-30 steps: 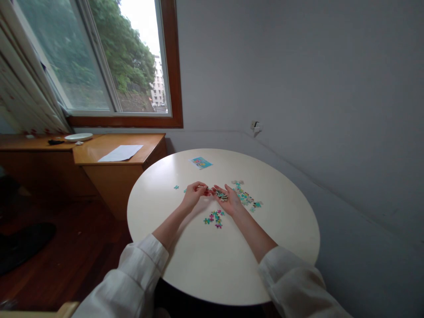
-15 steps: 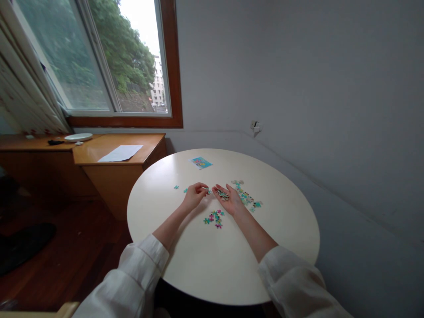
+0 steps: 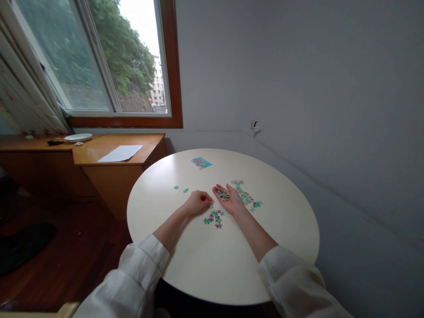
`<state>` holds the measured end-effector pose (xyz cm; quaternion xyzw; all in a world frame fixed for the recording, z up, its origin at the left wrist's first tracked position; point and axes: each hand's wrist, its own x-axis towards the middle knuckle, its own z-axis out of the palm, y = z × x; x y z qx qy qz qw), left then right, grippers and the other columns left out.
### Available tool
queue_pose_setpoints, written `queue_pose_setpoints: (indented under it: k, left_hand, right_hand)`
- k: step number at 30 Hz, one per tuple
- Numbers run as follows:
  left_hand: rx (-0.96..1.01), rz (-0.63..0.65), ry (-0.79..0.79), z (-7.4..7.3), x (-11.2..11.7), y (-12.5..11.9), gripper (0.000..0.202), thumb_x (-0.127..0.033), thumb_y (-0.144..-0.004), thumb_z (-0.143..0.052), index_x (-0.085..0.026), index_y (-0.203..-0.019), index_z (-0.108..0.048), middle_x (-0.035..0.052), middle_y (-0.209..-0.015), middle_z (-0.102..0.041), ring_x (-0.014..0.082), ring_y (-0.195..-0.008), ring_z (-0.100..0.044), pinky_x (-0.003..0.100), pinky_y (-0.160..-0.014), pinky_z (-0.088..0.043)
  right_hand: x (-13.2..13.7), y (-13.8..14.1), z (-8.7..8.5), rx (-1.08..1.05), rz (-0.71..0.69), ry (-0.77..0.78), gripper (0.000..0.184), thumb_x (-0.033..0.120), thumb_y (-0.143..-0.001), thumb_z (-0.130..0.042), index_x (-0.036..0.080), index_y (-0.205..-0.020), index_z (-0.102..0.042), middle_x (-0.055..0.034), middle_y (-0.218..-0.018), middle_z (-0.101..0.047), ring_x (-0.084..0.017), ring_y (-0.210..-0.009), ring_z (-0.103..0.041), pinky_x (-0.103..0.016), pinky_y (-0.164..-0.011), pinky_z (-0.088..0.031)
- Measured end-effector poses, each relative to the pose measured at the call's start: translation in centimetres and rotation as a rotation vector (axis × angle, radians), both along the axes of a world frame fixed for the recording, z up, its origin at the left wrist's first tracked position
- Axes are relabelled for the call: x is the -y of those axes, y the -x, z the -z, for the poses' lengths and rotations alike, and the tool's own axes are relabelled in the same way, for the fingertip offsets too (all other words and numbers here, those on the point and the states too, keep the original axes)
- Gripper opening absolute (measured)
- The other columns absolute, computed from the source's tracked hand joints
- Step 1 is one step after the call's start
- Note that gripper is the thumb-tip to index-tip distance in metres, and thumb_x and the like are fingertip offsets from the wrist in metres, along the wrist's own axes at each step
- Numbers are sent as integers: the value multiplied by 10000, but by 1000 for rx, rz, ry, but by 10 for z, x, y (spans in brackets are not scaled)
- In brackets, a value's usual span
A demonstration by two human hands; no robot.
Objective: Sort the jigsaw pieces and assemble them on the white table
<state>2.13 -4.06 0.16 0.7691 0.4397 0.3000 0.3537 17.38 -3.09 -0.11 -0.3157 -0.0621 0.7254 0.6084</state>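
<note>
My left hand (image 3: 198,202) is low over the round table, thumb and fingertips pinched on a small teal jigsaw piece (image 3: 211,206). Just below those fingertips lies a cluster of pink, green and teal jigsaw pieces (image 3: 214,218). My right hand (image 3: 234,202) is palm up and cupped, cradling a small heap of jigsaw pieces (image 3: 223,194). Beside it, to the right, more jigsaw pieces (image 3: 247,198) are spread in a loose band. Left of my left hand are a few teal pieces (image 3: 186,190), one partly hidden behind the hand.
A colourful picture card (image 3: 200,163) lies toward the far side of the white round table (image 3: 225,269). Against the window wall stands a wooden desk (image 3: 152,143) bearing a paper sheet (image 3: 121,153) and a white plate (image 3: 78,138). A wall (image 3: 298,110) rises behind and to the right.
My left hand has moved down toward me, from beside my right palm to just above the pink and green cluster. My right hand has stayed in place with its heap.
</note>
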Motion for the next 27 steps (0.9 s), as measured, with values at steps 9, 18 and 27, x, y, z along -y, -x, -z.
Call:
queue_pose_setpoints:
  k: [9, 18, 27]
  left_hand:
    - [-145, -47, -78, 0, -1, 1, 180, -239, -649, -555, -135, -723, -682, 28, -671, -658, 119, -606, -529, 230, -619, -405]
    - [-330, -46, -181, -6, 2, -3, 120, -221, -698, -567, -169, -735, -668, 19, -714, -659, 145, -702, -558, 291, -765, -375]
    - [-405, -57, -268, -4, 1, -2, 113, -254, -711, -580, -182, -748, -658, 47, -836, -632, 205, -857, -539, 381, -827, -303]
  right_hand:
    - [0, 1, -2, -2, 1, 10, 276, 260, -869, -372, 50, -888, -550, -132, -776, -583, -185, -832, -598, -259, -620, -572]
    - [0, 2, -2, -4, 3, 18, 277, 255, -870, -364, 54, -886, -554, -118, -762, -578, -179, -831, -593, -252, -629, -570]
    - [-1, 0, 1, -6, -12, 14, 276, 263, -870, -368, 60, -916, -548, -122, -792, -581, -184, -847, -592, -263, -619, -573]
